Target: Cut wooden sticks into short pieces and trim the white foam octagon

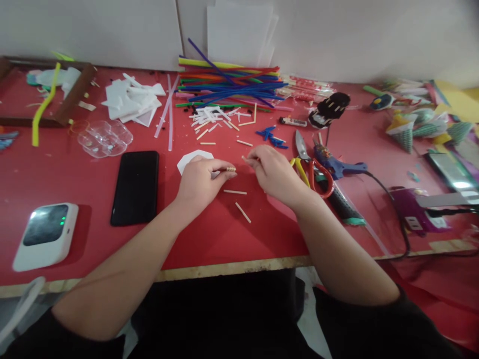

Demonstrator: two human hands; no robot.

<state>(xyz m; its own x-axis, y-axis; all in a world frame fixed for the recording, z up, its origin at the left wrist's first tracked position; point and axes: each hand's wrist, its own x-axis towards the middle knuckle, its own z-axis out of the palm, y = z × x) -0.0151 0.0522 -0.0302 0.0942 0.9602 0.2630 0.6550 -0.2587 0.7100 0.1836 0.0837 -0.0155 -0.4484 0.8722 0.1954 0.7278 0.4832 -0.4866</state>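
Note:
My left hand pinches a small bundle of short wooden sticks between thumb and fingers. Under and behind it lies a white paper piece with angled corners, partly hidden by the hand. My right hand is closed in a pinch a little to the right, with the pale tip of a stick showing at its fingertips. Two loose sticks rest on the red table below the hands, one lying level and one slanted. Another short stick lies just beyond my right hand.
Behind the hands are cut white pieces, blue pieces and a pile of coloured pipe cleaners. Scissors and a blue glue gun with a cord lie right. A black phone and white device lie left.

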